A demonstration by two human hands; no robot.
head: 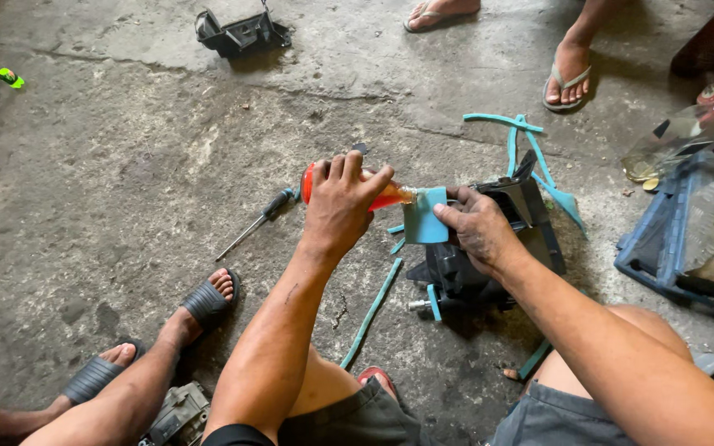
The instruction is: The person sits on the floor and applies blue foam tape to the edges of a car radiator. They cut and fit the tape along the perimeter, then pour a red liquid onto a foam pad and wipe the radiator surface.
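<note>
Rough grey concrete floor (pixel 126 165), stained and cracked, carries everything. Clear bottle (pixel 386 196) lies tipped on its side, orange-red liquid inside, neck touching a teal cup-shaped piece (pixel 426 216). Whether liquid is running cannot be made out.

Most of the bottle is hidden under the left hand (pixel 340 202), fingers wrapped tight over its body. Right hand (pixel 477 227) is pinched shut on the teal piece, thumb across its outer edge, just above a black plastic housing (pixel 489 264) (partly covered by the wrist).

Left of the left hand, close by: a screwdriver (pixel 258 223). Teal rubber strips (pixel 530 153) lie beyond and below the right hand. Far right: blue tray (pixel 663 248), cut off by the frame, contents unclear. Another person's sandalled feet (pixel 568 78) at the top edge.
</note>
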